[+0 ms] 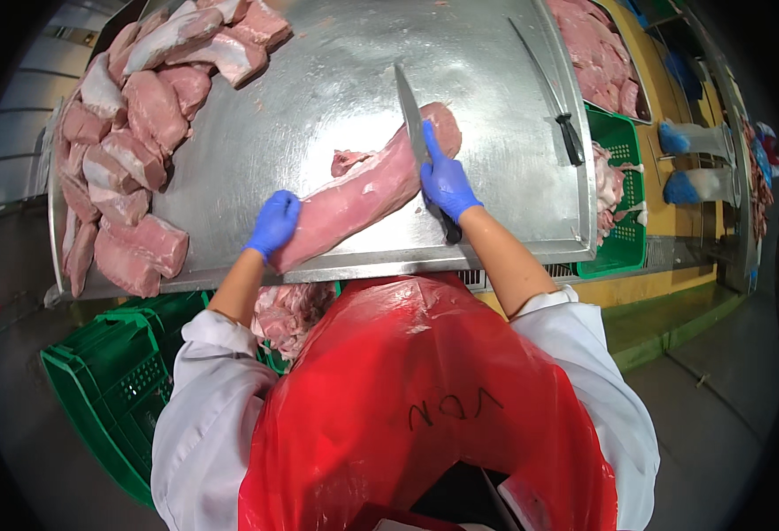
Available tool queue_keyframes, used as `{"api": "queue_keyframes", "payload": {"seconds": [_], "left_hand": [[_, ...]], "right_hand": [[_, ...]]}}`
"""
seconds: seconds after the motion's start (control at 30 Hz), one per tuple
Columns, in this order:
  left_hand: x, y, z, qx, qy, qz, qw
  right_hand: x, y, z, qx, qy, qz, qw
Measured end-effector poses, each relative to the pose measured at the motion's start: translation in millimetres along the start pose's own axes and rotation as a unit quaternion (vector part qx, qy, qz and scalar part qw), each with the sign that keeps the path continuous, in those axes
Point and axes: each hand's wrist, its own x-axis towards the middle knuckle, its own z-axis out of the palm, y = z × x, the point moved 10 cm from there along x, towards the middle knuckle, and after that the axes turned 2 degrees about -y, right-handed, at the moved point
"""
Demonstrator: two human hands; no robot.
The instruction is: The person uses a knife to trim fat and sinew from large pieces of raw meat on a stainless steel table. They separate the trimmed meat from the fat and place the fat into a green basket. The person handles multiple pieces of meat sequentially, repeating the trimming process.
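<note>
A long piece of boneless pink meat, like a pork loin (354, 208), lies slantwise on the steel table (518, 203), its far end to the right. My left hand (274, 223), in a blue glove, is closed on its near left end. My right hand (448, 184), also gloved in blue, grips a large knife (409, 108) with a black handle. Its index finger stretches along the blade, which lies across the meat near the far right end. A small scrap of meat (349, 162) sits beside the loin's upper edge.
Cut meat pieces (155, 111) are heaped along the table's left side. A second long knife (569, 137) lies at the right. Beyond the right edge stand a tray of meat (591, 53) and a green crate (624, 239) with trimmings. Another green crate (111, 363) is below left.
</note>
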Motion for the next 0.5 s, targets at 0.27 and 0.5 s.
{"api": "queue_keyframes", "payload": {"seconds": [0.27, 0.5], "left_hand": [[114.3, 175.6, 34.7, 0.004, 0.042, 0.155, 0.987], [157.7, 203.4, 66.0, 0.098, -0.112, 0.134, 0.98]], "right_hand": [[69.6, 18.7, -54.8, -0.132, 0.058, -0.059, 0.988], [67.0, 19.0, -72.0, -0.049, 0.044, -0.009, 0.998]]}}
